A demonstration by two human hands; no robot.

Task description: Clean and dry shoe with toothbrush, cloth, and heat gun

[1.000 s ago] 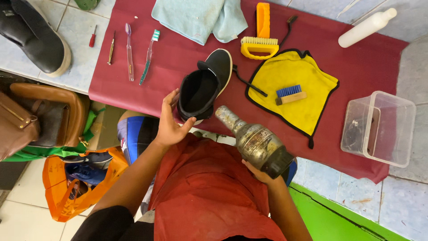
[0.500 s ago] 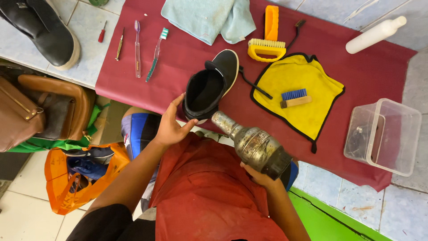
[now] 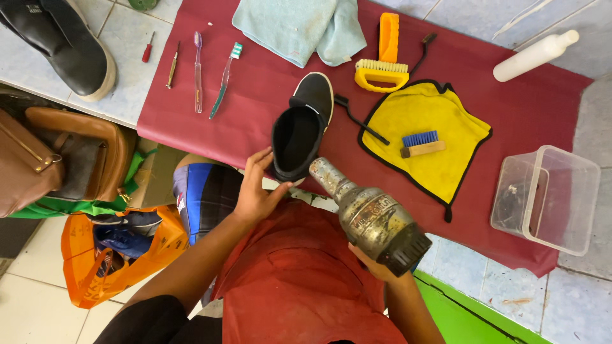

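Note:
A black slip-on shoe [image 3: 305,127] lies on the dark red cloth [image 3: 255,95] with its opening facing me. My left hand [image 3: 255,191] grips the shoe's heel end at the cloth's near edge. My right hand [image 3: 373,264] holds a worn grey metal heat gun [image 3: 373,216] by its rear. The gun's nozzle points up and left, close to the shoe's opening. Most of my right hand is hidden behind the gun's body.
On the cloth lie a yellow cloth [image 3: 433,137] with a small blue brush [image 3: 421,143], a yellow scrub brush [image 3: 382,64], a teal towel [image 3: 299,25], two toothbrushes [image 3: 210,76], a white bottle [image 3: 532,56] and a clear plastic tub [image 3: 548,197]. Another black shoe [image 3: 64,48] and brown bags [image 3: 51,159] sit left.
The view has shifted slightly. The heat gun's nozzle stays near the shoe's opening, and both hands keep their hold.

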